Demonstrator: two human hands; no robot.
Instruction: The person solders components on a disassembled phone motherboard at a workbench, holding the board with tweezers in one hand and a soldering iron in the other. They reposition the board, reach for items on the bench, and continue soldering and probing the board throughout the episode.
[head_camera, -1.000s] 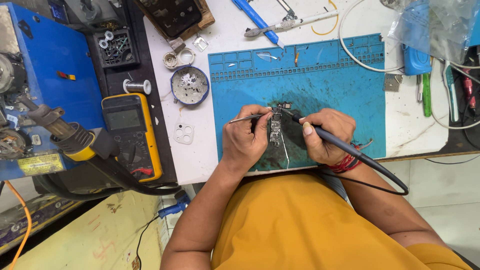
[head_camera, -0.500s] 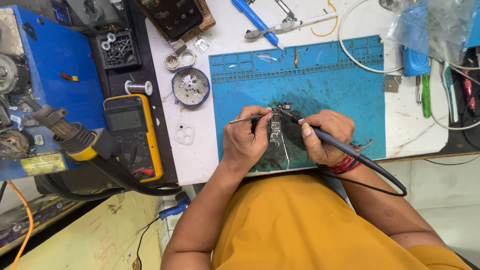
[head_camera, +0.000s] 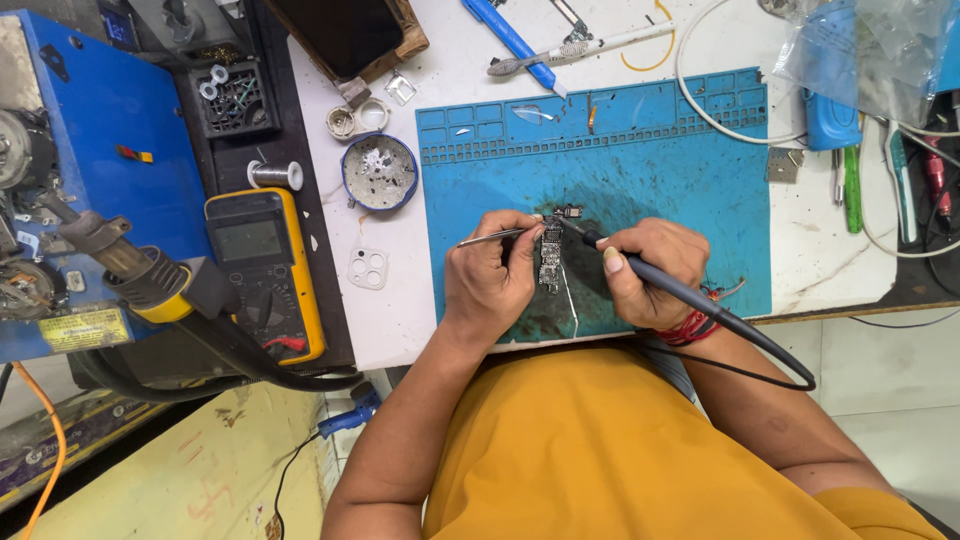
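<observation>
Fingers (head_camera: 515, 228) of the left hand (head_camera: 490, 280) pinch a pair of thin metal tweezers (head_camera: 490, 237), whose tips reach toward the top of a small dark circuit board (head_camera: 551, 255). Those of the right hand (head_camera: 645, 270) are wrapped around a black soldering iron (head_camera: 670, 290), held like a pen, its tip touching the board's upper end beside a tiny metal part (head_camera: 570, 211).

Both hands and the board rest on a blue work mat (head_camera: 680, 160), in its lower middle, near the front edge of the white bench (head_camera: 330, 310). The iron's black cable (head_camera: 780, 370) loops off the front edge, over the yellow shirt (head_camera: 600, 450).

Left of the mat, well apart from the hands, lie a round blue tin (head_camera: 380, 172) of small bits, a white camera-lens frame (head_camera: 368, 268), a solder spool (head_camera: 275, 175) and a yellow multimeter (head_camera: 265, 270). A hot-air nozzle (head_camera: 130, 265) juts from a blue station (head_camera: 100, 130) at the far left. Behind the mat are a blue-handled tool (head_camera: 510, 40) and a brush (head_camera: 570, 50); a white cable (head_camera: 700, 100) curves over the mat's right corner, by a clear plastic bag (head_camera: 860, 50) and a green tool (head_camera: 852, 185).

Open mat lies to the right of the hands and behind them; the left side is crowded up to the bench's edge.
</observation>
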